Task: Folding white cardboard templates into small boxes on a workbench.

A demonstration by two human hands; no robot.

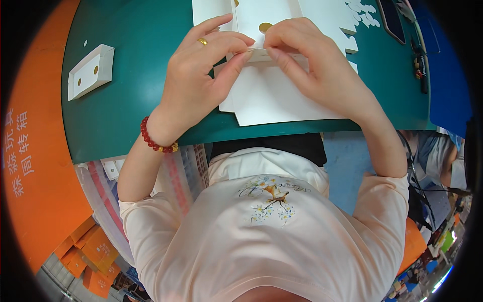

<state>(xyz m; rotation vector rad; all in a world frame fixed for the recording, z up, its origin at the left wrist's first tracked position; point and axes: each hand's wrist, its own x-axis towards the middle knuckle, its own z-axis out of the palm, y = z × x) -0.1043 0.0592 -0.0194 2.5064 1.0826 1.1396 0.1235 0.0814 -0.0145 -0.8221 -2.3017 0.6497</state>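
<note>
A flat white die-cut cardboard sheet (271,95) lies on the green table (131,85) in front of me. My left hand (201,75), with a gold ring and a red bead bracelet, pinches a small folded flap of the sheet between thumb and forefinger. My right hand (312,60) pinches the same flap from the right side, its fingertips touching the left hand's. A round gold sticker (264,26) shows on the cardboard just above my fingertips.
A folded white cardboard tray with two small gold dots (90,70) rests at the left of the table. More white cut pieces (362,12) and a dark flat object (392,20) lie at the far right. An orange crate (35,166) stands to the left, orange boxes below it.
</note>
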